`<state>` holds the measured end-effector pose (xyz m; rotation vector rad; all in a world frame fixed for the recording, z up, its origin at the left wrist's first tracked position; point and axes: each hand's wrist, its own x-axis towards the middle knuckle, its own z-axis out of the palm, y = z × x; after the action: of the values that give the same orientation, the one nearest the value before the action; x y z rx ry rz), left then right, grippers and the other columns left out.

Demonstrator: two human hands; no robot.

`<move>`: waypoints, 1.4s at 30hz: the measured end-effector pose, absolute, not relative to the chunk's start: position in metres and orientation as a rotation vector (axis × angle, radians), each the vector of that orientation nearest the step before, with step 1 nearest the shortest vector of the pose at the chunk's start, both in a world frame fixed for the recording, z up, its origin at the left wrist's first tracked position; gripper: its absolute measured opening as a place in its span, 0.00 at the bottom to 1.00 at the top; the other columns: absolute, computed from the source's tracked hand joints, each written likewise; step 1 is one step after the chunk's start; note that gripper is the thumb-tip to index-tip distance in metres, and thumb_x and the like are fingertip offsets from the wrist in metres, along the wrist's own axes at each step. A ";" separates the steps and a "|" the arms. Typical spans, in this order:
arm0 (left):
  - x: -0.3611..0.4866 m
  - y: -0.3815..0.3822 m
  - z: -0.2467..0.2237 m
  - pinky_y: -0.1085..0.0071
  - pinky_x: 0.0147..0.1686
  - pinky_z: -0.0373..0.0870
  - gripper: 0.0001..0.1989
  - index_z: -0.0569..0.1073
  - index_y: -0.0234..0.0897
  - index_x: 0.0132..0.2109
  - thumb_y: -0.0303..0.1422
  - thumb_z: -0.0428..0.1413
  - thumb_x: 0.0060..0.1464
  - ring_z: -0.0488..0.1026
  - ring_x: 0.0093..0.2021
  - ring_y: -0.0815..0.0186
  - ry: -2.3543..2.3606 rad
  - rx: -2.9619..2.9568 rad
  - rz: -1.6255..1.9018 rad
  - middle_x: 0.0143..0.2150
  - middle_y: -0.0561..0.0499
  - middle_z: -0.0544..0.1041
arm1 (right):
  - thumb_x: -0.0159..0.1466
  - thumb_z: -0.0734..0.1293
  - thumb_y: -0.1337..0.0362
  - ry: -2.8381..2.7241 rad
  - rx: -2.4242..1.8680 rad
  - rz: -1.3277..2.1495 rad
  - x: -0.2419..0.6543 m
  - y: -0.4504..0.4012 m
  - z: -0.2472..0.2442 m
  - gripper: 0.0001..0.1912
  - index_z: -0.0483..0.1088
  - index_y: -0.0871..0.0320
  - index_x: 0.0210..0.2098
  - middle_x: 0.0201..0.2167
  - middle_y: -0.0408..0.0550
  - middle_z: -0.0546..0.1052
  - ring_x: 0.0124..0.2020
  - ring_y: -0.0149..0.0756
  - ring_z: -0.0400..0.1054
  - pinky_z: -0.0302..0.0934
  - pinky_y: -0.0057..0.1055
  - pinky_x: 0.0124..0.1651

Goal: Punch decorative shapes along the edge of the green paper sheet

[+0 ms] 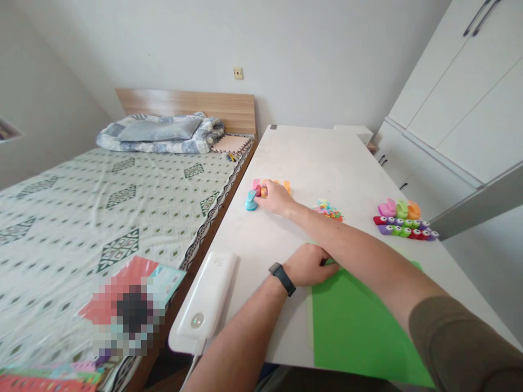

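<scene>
Green sheet (359, 332) looks uncut, coloured bits (330, 211) piled; right hand (277, 198) at blue punch (250, 203), left hand (307, 265) by sheet, both grips unclear.

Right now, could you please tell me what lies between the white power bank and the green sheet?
The left forearm, with a dark wristband, crosses that stretch, and white tabletop shows on either side of it in the head view.

The single view looks out from the person's head — forward and steeply down over the long white table (304, 158) — wide and fairly near, taking in the green-patterned bed (163, 185) at its left and tall white cabinets (461, 87) at its right.
</scene>
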<state>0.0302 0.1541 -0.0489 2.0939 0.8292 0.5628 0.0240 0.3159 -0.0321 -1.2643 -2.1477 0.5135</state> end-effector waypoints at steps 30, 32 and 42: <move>0.030 0.157 -0.050 0.71 0.26 0.48 0.22 0.68 0.35 0.26 0.47 0.52 0.63 0.55 0.24 0.73 0.936 2.092 0.456 0.22 0.57 0.59 | 0.59 0.68 0.49 -1.977 -2.424 -0.210 0.417 0.305 -0.032 0.21 0.81 0.62 0.35 0.43 0.68 0.77 0.52 0.57 0.66 0.51 0.52 0.57; 0.030 0.157 -0.050 0.71 0.26 0.48 0.23 0.68 0.35 0.27 0.47 0.52 0.63 0.55 0.25 0.73 0.939 2.086 0.456 0.22 0.57 0.60 | 0.59 0.68 0.52 -1.978 -2.372 -0.196 0.415 0.304 -0.034 0.18 0.81 0.61 0.36 0.43 0.65 0.78 0.53 0.55 0.66 0.51 0.50 0.58; 0.030 0.157 -0.048 0.71 0.26 0.48 0.23 0.67 0.35 0.26 0.47 0.53 0.62 0.55 0.25 0.72 0.937 2.072 0.462 0.22 0.57 0.59 | 0.60 0.69 0.55 -1.852 -1.869 -0.196 0.373 0.264 -0.013 0.13 0.73 0.57 0.39 0.44 0.57 0.78 0.50 0.50 0.69 0.58 0.44 0.56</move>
<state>0.0296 0.1567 -0.0481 2.0721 0.9368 0.4619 0.3735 0.2637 -0.0131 -1.8689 -1.8523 -0.1957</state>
